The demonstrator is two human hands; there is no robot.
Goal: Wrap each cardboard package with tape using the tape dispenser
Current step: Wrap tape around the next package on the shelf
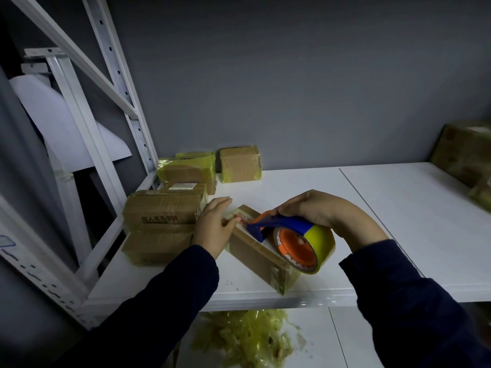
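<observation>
A: From the head camera, find the cardboard package [255, 253] being worked on. Where?

B: Lying slantwise on the white shelf [385, 221], near its front edge, just beside the stack of taped packages [162, 216] to the left. Banded in yellowish tape at the near end already.

A: And the grips?

B: Left hand [212, 229] set against the far end, fingers fairly straight, thumb laid on the top face. Pressing rather than curling round. Right hand [316, 208] wrapped over the blue handle of the tape dispenser [289, 227], clasping it, with the blade end down on the top face and the yellow roll [316, 243] hanging off the near-right side.

A: How to expect it to handle?

B: Probably light and stiff, going by the small size, sharp corners and lack of sag. Likely to skate on the smooth shelf under the pull of the tape, so worth bracing. Best taken by the short ends or across bare cardboard, away from the wrinkled, slick-looking tape at the corner.

A: Anything else around?

B: More wrapped packages [240, 164] against the back wall, another pile [465, 152] at the far right, and crumpled tape scraps [247, 338] on the level below.
</observation>
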